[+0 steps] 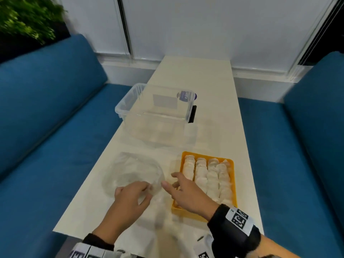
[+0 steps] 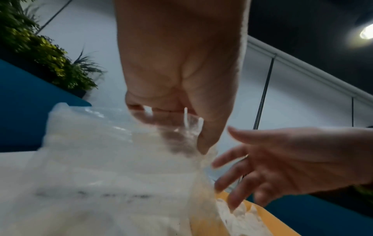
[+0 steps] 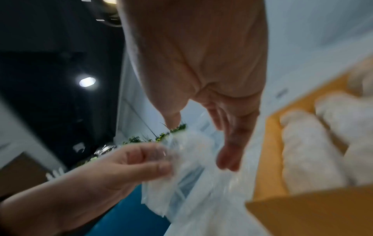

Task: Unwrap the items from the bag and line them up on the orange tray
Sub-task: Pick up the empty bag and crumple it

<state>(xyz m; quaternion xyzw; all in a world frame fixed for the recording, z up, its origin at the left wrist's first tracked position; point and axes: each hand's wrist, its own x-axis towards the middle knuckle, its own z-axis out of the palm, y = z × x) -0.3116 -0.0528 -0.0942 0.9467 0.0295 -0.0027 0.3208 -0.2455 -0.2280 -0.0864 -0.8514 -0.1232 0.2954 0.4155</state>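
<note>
An orange tray [image 1: 235, 183] lies near the table's front right, packed with rows of pale white items [image 1: 212, 175]. The same tray [image 3: 270, 159] and its items [image 3: 306, 151] fill the right of the right wrist view. A crumpled clear plastic bag [image 1: 130, 170] lies left of the tray. My left hand [image 1: 130, 198] pinches the bag's near edge; the bag [image 2: 101, 151] spreads below its fingers. My right hand [image 1: 184, 192] hovers over the tray's left rim, fingers spread and relaxed, holding nothing, just right of the bag [image 3: 191, 159].
A clear plastic storage box [image 1: 156, 108] with a black clip stands farther back on the white table [image 1: 214, 81]. Blue sofas [image 1: 46, 118] flank the table on both sides. A plant [image 1: 24, 17] stands at the far left.
</note>
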